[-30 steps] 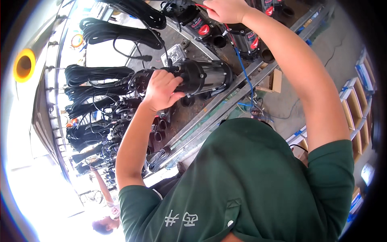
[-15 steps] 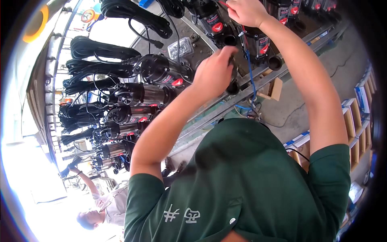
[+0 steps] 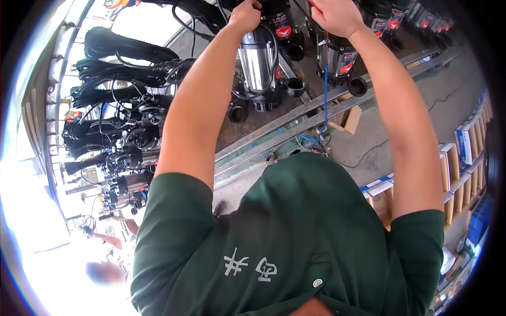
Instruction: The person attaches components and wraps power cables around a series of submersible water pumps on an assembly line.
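My left hand (image 3: 245,16) is raised to the top of a steel-bodied submersible pump (image 3: 256,63) that stands on a workbench, its fingers closed around the pump's top and black cable. Further right, my right hand (image 3: 333,16) grips the top of a second pump (image 3: 338,59). A thin blue cord (image 3: 324,100) hangs down below that hand toward the bench edge. Both forearms reach up from my green shirt.
More pumps (image 3: 132,152) with coiled black cables (image 3: 126,50) stand in a row at the left. A metal rail (image 3: 316,113) edges the bench. Stacked cartons (image 3: 464,158) line shelves at the right. Another person (image 3: 105,271) is at the lower left.
My left hand has moved from the side of a pump at the left up and right to the top of the steel pump. The view shifted along the row.
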